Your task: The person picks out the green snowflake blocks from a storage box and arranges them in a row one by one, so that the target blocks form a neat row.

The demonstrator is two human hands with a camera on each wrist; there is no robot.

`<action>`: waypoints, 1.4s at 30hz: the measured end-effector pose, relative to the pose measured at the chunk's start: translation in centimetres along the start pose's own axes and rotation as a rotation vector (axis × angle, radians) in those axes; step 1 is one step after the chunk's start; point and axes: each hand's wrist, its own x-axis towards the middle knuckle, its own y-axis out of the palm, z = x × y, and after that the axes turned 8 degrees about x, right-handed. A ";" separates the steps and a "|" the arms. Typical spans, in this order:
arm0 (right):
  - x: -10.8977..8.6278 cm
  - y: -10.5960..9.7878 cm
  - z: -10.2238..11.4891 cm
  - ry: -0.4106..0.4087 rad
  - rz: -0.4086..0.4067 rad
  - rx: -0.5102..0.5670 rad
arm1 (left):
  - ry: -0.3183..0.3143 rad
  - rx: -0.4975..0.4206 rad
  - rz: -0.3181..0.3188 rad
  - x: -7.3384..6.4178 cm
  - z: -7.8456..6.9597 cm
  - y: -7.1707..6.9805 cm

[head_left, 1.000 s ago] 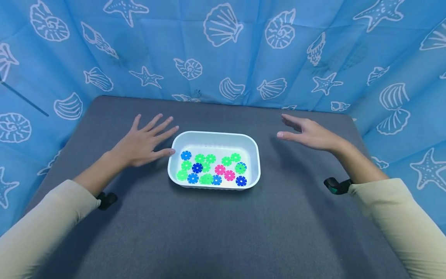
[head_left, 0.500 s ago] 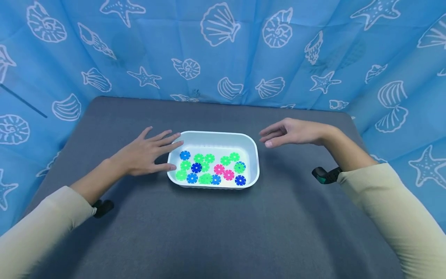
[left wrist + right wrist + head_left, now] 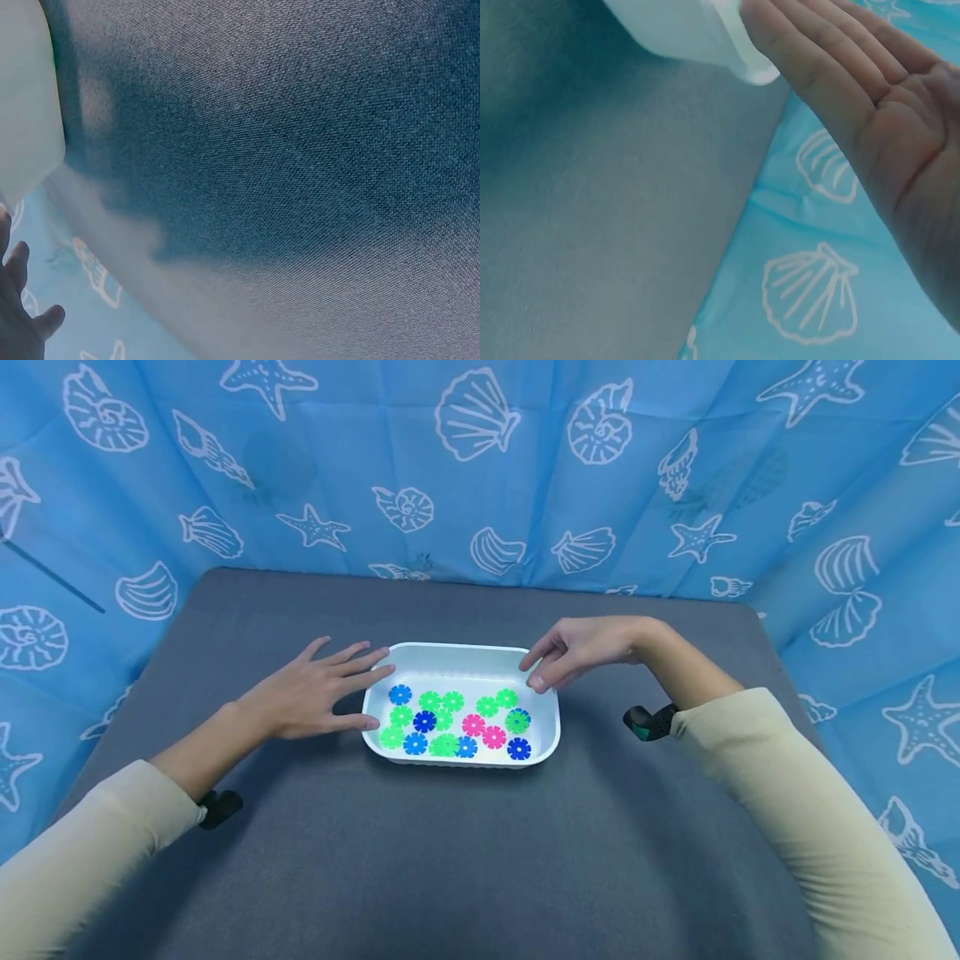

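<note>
In the head view a white plastic tray holds several flat notched discs, among them a pink disc, a green disc and a dark blue disc. My left hand lies with fingers spread at the tray's left rim; whether it touches cannot be told. Over the right rear corner, my right hand hangs with thumb and fingers bent downward, nothing seen between them. The right wrist view shows that hand with long fingers by the tray's edge.
The tray stands on a grey cloth-covered table. Behind the table and along its sides hangs a blue curtain with white shell drawings. A dark wrist device sits below the right wrist.
My right hand has moved left from beside the tray to over its right rear corner, fingers tipping down. My left hand came slightly right and down to the left rim, then stayed.
</note>
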 end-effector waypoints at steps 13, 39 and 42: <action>3.8 1.5 1.1 0.129 0.049 -0.085 | -0.005 0.017 0.008 0.0 -0.2 0.1; 6.4 3.5 1.0 0.234 0.103 -0.068 | -0.044 0.008 0.021 0.1 -0.4 0.4; 6.5 3.7 0.9 0.220 0.116 -0.068 | -0.048 0.011 0.028 0.1 -0.4 0.4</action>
